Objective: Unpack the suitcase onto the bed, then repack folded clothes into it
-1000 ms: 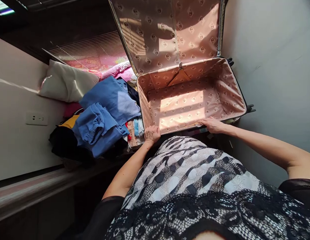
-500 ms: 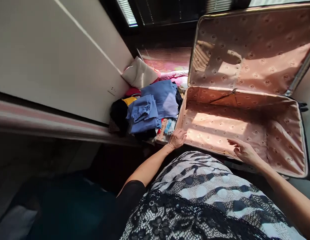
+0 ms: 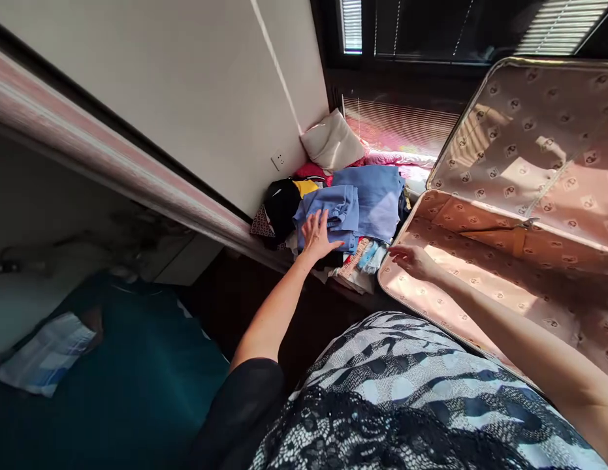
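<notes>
My left hand [image 3: 320,236] is spread over the near side of a folded blue garment [image 3: 343,199] with a gathered waistband. Whether its fingers touch the cloth I cannot tell. Behind that garment lies a larger folded blue garment [image 3: 379,196], partly in sunlight. Over the left end of an open suitcase [image 3: 406,287] with pink patterned lining hovers my right hand [image 3: 414,261], its fingers loosely bent and nothing seen in them. Near its fingertips sit light-blue and white folded cloths [image 3: 372,256].
A black garment [image 3: 280,212] and a yellow cloth [image 3: 306,187] lie left of the blue pile. Behind are a pale cushion [image 3: 333,140] and a window blind [image 3: 401,124]. The suitcase lid [image 3: 543,130] leans back. A teal bed cover [image 3: 137,365] fills the lower left.
My left hand has moved from the suitcase's left edge onto the blue clothes. My right hand has moved left across the suitcase. The view has turned left.
</notes>
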Demonstrator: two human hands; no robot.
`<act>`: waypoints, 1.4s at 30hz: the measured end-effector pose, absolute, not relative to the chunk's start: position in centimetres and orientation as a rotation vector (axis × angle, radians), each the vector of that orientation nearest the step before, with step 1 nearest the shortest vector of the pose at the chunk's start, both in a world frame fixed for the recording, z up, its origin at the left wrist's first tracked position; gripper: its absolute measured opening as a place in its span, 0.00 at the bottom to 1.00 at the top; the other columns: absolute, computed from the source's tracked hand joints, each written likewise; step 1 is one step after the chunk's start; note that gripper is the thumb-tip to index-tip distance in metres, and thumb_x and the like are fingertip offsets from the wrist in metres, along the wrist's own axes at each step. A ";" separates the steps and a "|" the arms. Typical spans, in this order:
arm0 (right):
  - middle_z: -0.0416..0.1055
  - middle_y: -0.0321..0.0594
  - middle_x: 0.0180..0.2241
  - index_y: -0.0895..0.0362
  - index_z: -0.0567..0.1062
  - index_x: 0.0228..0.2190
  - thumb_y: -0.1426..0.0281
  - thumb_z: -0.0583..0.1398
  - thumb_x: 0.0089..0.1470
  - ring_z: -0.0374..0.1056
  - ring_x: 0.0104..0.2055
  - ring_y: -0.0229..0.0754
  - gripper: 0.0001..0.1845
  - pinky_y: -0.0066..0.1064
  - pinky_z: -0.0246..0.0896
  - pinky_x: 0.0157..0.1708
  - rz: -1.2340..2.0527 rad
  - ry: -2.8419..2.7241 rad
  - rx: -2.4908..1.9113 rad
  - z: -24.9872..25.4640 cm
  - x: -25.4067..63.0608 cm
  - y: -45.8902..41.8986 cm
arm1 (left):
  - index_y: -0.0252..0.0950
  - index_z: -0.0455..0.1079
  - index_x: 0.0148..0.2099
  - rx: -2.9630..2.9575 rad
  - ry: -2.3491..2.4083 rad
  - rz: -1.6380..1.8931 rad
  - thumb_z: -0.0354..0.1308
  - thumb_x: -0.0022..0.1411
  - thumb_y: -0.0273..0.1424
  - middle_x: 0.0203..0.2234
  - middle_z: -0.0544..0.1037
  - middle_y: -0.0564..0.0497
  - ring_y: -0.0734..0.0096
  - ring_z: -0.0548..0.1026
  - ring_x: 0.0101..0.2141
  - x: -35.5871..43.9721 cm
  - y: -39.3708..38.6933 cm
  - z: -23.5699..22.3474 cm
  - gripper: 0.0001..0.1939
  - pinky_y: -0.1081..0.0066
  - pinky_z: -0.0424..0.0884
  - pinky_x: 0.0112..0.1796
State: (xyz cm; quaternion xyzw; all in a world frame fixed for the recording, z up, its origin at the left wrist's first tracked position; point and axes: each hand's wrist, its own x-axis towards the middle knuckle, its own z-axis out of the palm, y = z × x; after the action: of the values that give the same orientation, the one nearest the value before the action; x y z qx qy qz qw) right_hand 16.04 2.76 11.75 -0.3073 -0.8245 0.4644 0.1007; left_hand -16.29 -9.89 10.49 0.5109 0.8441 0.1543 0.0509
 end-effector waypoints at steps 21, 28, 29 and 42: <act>0.85 0.45 0.39 0.50 0.86 0.50 0.60 0.70 0.53 0.83 0.40 0.55 0.22 0.47 0.84 0.43 1.240 -2.284 -1.126 10.5 15.6 1.2 | 0.36 0.82 0.56 1.845 1.782 0.441 0.66 0.57 0.29 0.45 0.87 0.47 0.54 0.83 0.49 -28.0 1.5 17.0 0.23 0.64 0.77 0.55; 0.75 0.59 0.59 0.59 0.68 0.73 0.61 0.72 0.53 0.80 0.50 0.55 0.49 0.50 0.80 0.54 1.008 -2.378 -1.001 11.2 5.6 8.7 | 0.32 0.81 0.53 1.953 1.703 0.563 0.66 0.56 0.33 0.45 0.85 0.48 0.54 0.83 0.49 -30.5 5.0 22.7 0.22 0.60 0.76 0.57; 0.72 0.61 0.63 0.58 0.65 0.75 0.61 0.74 0.50 0.78 0.55 0.59 0.55 0.54 0.78 0.57 0.941 -2.397 -0.962 11.7 3.6 10.0 | 0.33 0.81 0.53 1.990 1.689 0.546 0.66 0.57 0.32 0.45 0.85 0.48 0.54 0.83 0.49 -30.5 5.1 23.2 0.21 0.59 0.76 0.58; 0.74 0.39 0.31 0.57 0.79 0.35 0.61 0.69 0.53 0.74 0.44 0.51 0.13 0.43 0.73 0.53 1.161 -2.056 -0.836 18.4 -13.6 16.8 | 0.38 0.73 0.59 1.893 2.088 1.510 0.64 0.76 0.42 0.53 0.79 0.40 0.51 0.77 0.60 -28.3 0.4 20.2 0.17 0.52 0.73 0.64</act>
State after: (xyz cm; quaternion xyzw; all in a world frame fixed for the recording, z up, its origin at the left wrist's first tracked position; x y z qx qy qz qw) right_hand -13.62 16.83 18.39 -0.3171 -0.7795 0.4403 0.3131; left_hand -28.26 0.40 20.23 0.5918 0.6528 0.4721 -0.0281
